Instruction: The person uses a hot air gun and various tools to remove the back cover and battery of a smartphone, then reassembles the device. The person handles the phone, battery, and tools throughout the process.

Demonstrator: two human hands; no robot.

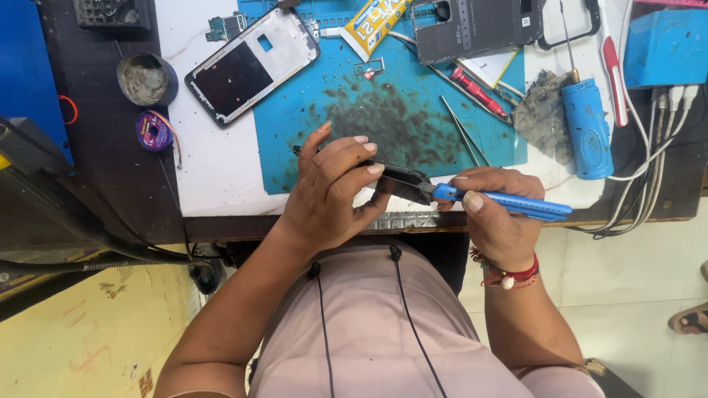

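Observation:
My left hand (332, 184) grips a small black phone part (402, 179) over the near edge of the bench. My right hand (493, 214) holds blue-handled cutters (509, 203), their dark jaws closed on that black part. Both hands meet just in front of a stained blue work mat (383, 110). A phone frame with a dark screen panel (251, 63) lies at the mat's far left. Another opened phone back (476, 26) lies at the far right of the mat.
A yellow glue tube (372, 26), tweezers (464, 133), a red screwdriver (479, 92), a blue cylinder tool (588, 129), a solder wick spool (153, 131), a round tin (146, 79) and white cables (649, 147) lie on the bench. A sandalled foot (689, 318) shows at right.

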